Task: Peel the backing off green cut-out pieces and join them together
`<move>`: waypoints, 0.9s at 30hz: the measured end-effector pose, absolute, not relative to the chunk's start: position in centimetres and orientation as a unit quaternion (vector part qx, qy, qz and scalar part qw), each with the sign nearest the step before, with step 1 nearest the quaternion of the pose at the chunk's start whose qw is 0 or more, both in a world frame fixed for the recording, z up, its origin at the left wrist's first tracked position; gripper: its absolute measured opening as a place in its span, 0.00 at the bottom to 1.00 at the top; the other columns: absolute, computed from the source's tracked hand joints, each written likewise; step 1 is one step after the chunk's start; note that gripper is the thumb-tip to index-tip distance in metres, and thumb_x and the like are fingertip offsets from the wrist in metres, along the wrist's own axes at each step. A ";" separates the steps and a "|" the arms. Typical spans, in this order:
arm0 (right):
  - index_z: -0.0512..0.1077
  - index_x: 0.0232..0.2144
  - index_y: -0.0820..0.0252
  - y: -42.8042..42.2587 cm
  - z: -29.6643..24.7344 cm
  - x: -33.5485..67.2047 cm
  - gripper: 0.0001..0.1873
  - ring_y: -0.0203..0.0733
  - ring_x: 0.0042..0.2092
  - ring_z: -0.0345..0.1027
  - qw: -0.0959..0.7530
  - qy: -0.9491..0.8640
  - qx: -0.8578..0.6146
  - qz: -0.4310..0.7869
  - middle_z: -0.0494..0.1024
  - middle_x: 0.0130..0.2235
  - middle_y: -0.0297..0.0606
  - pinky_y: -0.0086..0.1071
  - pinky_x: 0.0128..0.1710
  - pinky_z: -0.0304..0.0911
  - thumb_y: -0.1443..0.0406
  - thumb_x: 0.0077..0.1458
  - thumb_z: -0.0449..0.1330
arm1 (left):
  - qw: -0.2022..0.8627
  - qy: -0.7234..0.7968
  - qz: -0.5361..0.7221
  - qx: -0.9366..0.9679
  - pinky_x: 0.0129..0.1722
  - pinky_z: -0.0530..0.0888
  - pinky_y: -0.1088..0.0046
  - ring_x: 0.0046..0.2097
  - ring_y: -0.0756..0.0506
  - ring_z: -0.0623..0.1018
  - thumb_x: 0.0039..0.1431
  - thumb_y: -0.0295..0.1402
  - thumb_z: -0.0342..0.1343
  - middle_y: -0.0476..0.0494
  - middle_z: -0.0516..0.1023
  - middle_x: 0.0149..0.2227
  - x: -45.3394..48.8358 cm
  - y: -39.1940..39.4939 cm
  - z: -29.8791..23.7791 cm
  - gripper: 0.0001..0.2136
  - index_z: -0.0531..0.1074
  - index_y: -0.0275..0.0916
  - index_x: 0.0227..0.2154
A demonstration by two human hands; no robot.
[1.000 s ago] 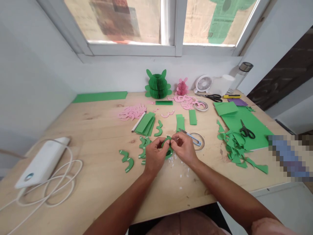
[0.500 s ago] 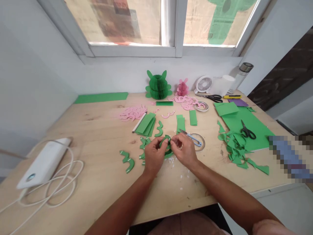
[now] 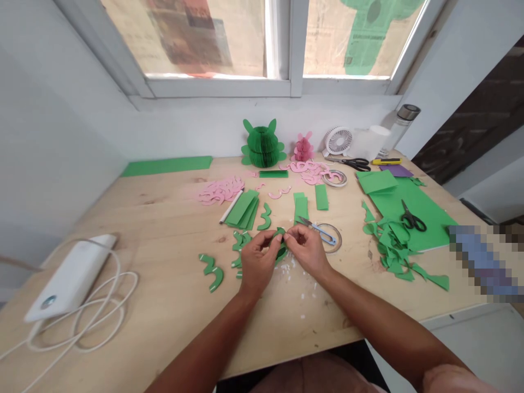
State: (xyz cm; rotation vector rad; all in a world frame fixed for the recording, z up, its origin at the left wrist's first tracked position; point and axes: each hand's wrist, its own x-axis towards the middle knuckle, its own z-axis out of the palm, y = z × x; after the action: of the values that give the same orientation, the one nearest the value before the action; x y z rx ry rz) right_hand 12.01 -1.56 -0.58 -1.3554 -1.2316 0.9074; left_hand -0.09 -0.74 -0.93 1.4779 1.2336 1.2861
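- A light wooden table is seen under a window, with a white wall at the left.
- At the far edge, a green paper figure, a smaller pink figure and a small white fan are placed.
- A white power bank with its coiled cable is laid at the left.
- At the right, black scissors are laid on a green sheet, beside green scraps.
- Pink cut pieces and a stack of green strips are spread in the middle.
- A green curved paper piece is held just above the table centre, pinched from both sides by the left hand and the right hand; the fingers of both are closed on it.
- Blue-handled snips and a tape ring are found just beside the right hand.
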 end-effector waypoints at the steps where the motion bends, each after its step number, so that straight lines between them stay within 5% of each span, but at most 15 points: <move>1: 0.66 0.20 0.61 -1.6 -0.6 12.0 0.07 0.32 0.22 0.58 0.523 -0.512 -0.566 0.380 0.66 0.20 0.29 0.26 0.22 0.55 0.65 0.46 0.57 | 0.402 0.488 0.507 0.586 0.29 0.71 0.76 0.29 0.49 0.75 0.50 0.36 0.56 0.48 0.77 0.27 -0.1 -0.7 -1.0 0.09 0.75 0.36 0.29; 27: 0.64 0.19 0.60 -1.6 -0.4 12.1 0.09 0.32 0.22 0.56 0.519 -0.520 -0.566 0.374 0.63 0.18 0.28 0.26 0.22 0.54 0.63 0.47 0.56 | 0.411 0.468 0.508 0.595 0.32 0.72 0.74 0.30 0.48 0.74 0.51 0.36 0.55 0.47 0.76 0.28 -0.2 -0.8 -1.1 0.08 0.74 0.36 0.29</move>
State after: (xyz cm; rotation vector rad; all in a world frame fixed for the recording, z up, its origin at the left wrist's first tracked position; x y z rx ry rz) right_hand 12.13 -1.60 -0.38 -1.3574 -1.2484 0.8965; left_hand -0.17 -0.80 -1.06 1.4965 1.1776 1.2795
